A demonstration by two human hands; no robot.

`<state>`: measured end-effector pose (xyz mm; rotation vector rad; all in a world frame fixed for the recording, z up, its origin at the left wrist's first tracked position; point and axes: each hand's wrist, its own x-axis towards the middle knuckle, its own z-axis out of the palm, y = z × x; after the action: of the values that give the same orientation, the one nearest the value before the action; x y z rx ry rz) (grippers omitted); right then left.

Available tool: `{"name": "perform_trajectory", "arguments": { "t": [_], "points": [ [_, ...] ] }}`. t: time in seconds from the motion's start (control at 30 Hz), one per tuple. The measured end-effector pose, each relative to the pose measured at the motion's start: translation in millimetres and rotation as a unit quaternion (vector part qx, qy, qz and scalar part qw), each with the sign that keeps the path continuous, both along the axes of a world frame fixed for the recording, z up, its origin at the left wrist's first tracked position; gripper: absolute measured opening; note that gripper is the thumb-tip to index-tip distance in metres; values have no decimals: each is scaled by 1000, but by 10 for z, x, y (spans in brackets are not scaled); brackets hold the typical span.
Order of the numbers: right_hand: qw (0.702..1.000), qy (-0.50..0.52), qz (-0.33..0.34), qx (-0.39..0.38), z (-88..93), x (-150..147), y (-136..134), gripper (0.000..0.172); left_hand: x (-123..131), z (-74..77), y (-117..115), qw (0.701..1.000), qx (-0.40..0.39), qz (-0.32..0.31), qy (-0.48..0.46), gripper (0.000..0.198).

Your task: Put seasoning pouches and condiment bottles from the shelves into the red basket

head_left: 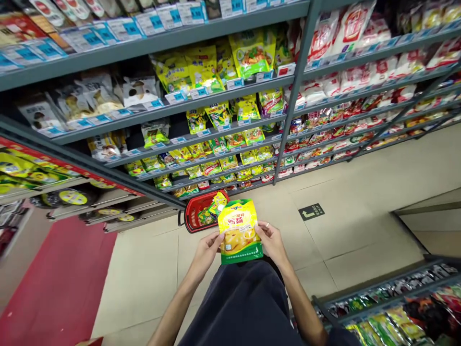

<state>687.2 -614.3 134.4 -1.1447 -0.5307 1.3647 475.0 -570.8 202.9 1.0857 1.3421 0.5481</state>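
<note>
A yellow and green seasoning packet [239, 231] is held upright in front of me, above my dark clothing. My left hand [208, 249] grips its left edge with fingers curled. My right hand [271, 240], wearing a ring, grips its right edge. Just beyond the packet a red shopping basket [194, 211] sits on the floor with similar yellow and green packets [214, 207] inside.
Grey store shelves [230, 91] stocked with yellow, green, white and red packets rise ahead. Another shelf unit [396, 307] stands at lower right. A red mat [61, 283] covers the floor at left, beige tiles elsewhere with a green arrow sticker [311, 211].
</note>
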Motion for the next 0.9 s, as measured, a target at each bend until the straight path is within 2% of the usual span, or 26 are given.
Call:
{"name": "perform_trajectory", "arguments": {
  "t": [0.2,0.43,0.6,0.7,0.9],
  "points": [
    [999,-17,-24,-21,-146,254,8,41,398,-26,30,1000,22,15,-4,53],
    [995,-66,-49,-54,-140,473,85,44,574,-183,119,999,14,-4,-43,53],
    [990,-74,-90,-75,-2,490,186,47,575,-236,283,992,1,-28,-124,52],
    [987,-126,-78,-62,101,470,296,42,519,-282,389,985,-6,-16,-169,54],
    [970,-208,-93,-89,302,307,560,46,308,-384,653,979,-11,-25,-200,55]
  ]
}}
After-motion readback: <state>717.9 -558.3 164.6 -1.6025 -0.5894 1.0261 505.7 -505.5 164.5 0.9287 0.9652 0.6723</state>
